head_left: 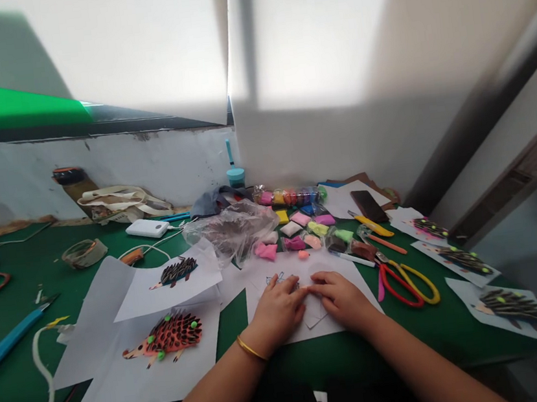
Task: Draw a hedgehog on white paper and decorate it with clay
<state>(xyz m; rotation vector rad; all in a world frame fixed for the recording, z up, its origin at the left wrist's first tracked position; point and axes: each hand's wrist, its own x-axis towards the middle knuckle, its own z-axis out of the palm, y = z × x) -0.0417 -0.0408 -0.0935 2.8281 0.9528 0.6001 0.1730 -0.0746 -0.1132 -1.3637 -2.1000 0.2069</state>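
Both hands rest over a white sheet of paper (356, 319) on the green table, with a smaller piece of paper (314, 313) between and under them. My left hand (280, 302), below a yellow bangle, has its fingertips on the small piece. Close beside it, my right hand (341, 296) bends its fingers inward until the fingertips nearly meet the left ones. Anything pinched between the fingertips is too small to make out. A blue line drawing (274, 280) shows past the left fingers. A small orange lump of clay (303, 255) lies at the sheet's top edge.
Colourful clay packets (294, 243) and a crumpled plastic bag (233, 231) lie behind the sheet. Red and yellow scissors (408, 281), a cutter (374, 226) and a phone (367, 205) are at the right. Hedgehog pictures (168, 337) flank both sides. A white cable (42, 372) curls at the left.
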